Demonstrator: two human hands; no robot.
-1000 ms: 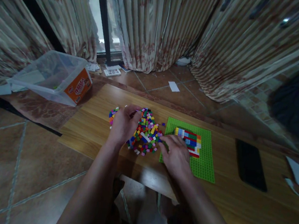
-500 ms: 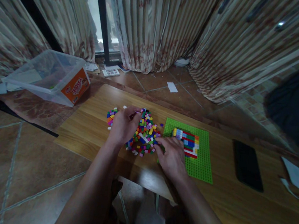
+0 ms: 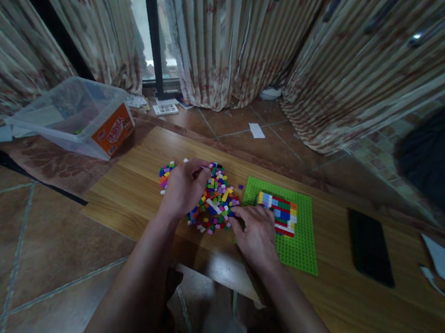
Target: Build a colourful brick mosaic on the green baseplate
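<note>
A loose pile of small multicoloured toy bricks (image 3: 215, 206) lies on the wooden table. Over its left part is my left hand (image 3: 182, 187), closed, thumb and fingers drawn together at the pile's far side; whatever is between them is too small to make out. My right hand (image 3: 257, 233) bends over the pile's right edge with its fingertips close together beside the bricks, and what they may hold is hidden. Under and beyond that hand lies a green studded baseplate (image 3: 301, 252). It carries a flat block of red, blue, white and yellow bricks (image 3: 281, 214), partly covered by my right hand.
Right of the baseplate, a black phone (image 3: 370, 247) lies on the wooden table (image 3: 130, 193). Farther right are a white paper (image 3: 444, 261) and a cable. A clear plastic box (image 3: 67, 137) with an orange label stands at the left, beyond the table. Curtains hang behind.
Both hands keep almost the same place and pose over the bricks. Only the camera view has shifted very slightly.
</note>
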